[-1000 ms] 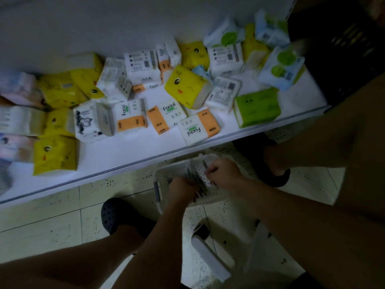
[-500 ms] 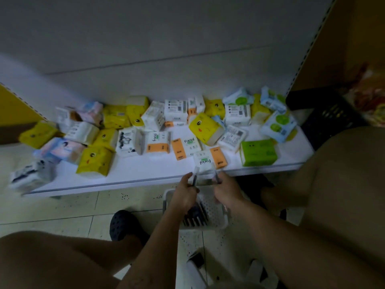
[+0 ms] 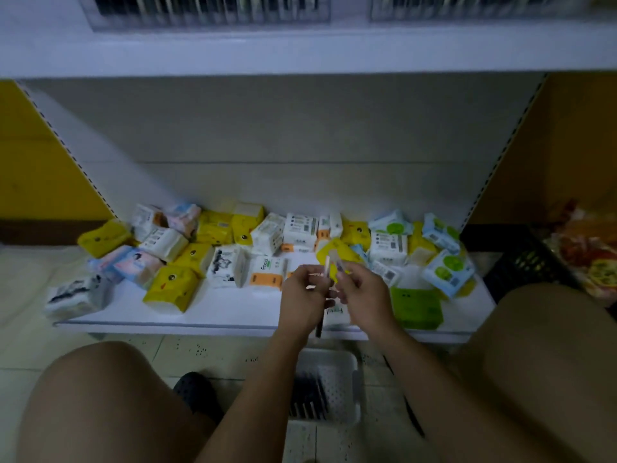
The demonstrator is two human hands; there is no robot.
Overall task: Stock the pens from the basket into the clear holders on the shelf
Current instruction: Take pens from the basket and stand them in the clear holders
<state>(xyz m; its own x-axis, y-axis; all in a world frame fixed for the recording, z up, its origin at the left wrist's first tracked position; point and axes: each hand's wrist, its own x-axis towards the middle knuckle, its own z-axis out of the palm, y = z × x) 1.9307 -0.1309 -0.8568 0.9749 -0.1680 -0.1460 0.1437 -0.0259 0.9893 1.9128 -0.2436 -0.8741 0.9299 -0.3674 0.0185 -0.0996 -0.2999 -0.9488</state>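
A white perforated basket (image 3: 347,362) stands on the floor between my knees, with several dark pens (image 3: 309,399) lying in it. My left hand (image 3: 302,300) grips a pen (image 3: 326,272) upright above the lower shelf's front edge; the pen's dark end hangs out below the fist. My right hand (image 3: 362,292) is close beside it and pinches another pen (image 3: 340,267). Clear holders (image 3: 207,10) filled with dark pens line the upper shelf at the top of the view, with a second holder (image 3: 467,6) to the right.
The lower white shelf (image 3: 233,312) carries many tissue packs (image 3: 173,289) in yellow, white, green and blue. A black crate (image 3: 521,259) and colourful packets sit at the right. My knees frame the basket; a dark shoe (image 3: 197,392) rests on the tiled floor.
Both hands have come up out of the basket, each with a pen, to in front of the lower shelf. The view has tilted up, and the upper shelf's holders now show.
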